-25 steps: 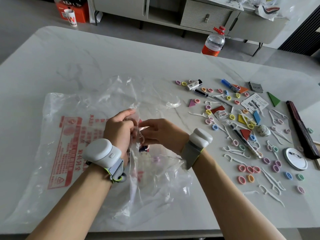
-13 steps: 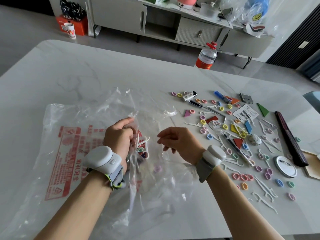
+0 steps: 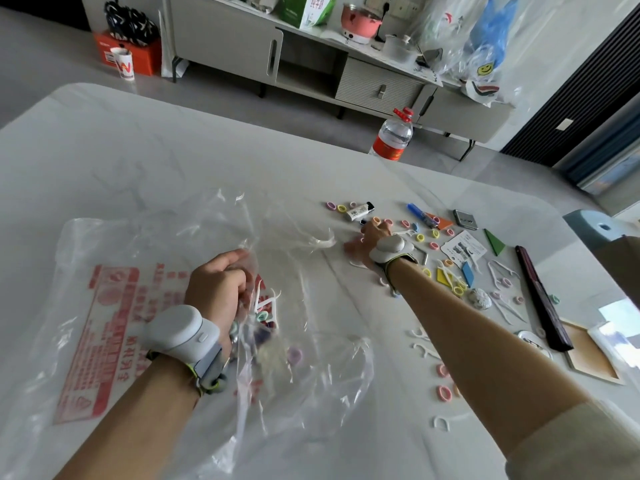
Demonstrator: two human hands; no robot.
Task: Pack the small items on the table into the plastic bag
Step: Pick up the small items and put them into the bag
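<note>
Head view: right hand (image 3: 369,237) has left the plastic bag (image 3: 104,306) and reached among the scattered small items (image 3: 435,233); its fingers are blurred, grasp unclear. Left hand (image 3: 216,285) still grips the bag's mouth on the table (image 3: 138,150)

Grey-white wristbands (image 3: 176,329), cream right sleeve (image 3: 571,441)

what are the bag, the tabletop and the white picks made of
The plastic bag looks like thin clear film, glossy: it crinkles and what lies inside shows through. The tabletop seems polished marble or a look-alike slab: white with faint grey veins. The white picks look like moulded plastic, matte, thin and evenly white.
</note>
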